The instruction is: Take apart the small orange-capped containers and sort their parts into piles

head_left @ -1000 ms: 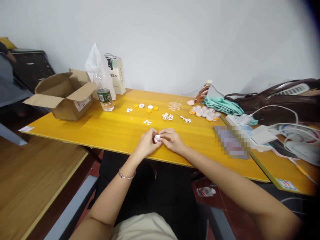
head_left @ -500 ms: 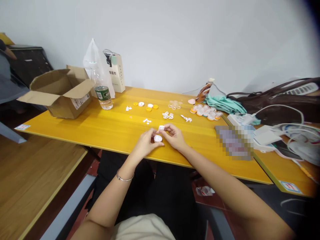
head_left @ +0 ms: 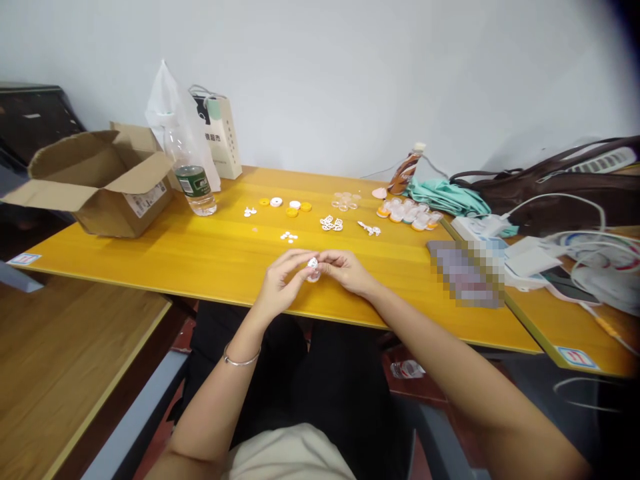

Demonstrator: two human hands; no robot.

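Two hands at the table (head_left: 215, 263); twelve o'clock points to the wall. The white part (head_left: 313, 262) sits between the fingertips, at about two o'clock from the left hand (head_left: 285, 283) and ten o'clock from the right hand (head_left: 345, 272). Both hands are pinched on it, thumb against fingers, neither nearer; how the grip is shared is partly hidden. Its long axis is too small to tell. A rounded piece (head_left: 314, 276) shows just beside it at six o'clock. White discs (head_left: 289, 237) lie at eleven o'clock, openwork pieces (head_left: 330, 225) at one.
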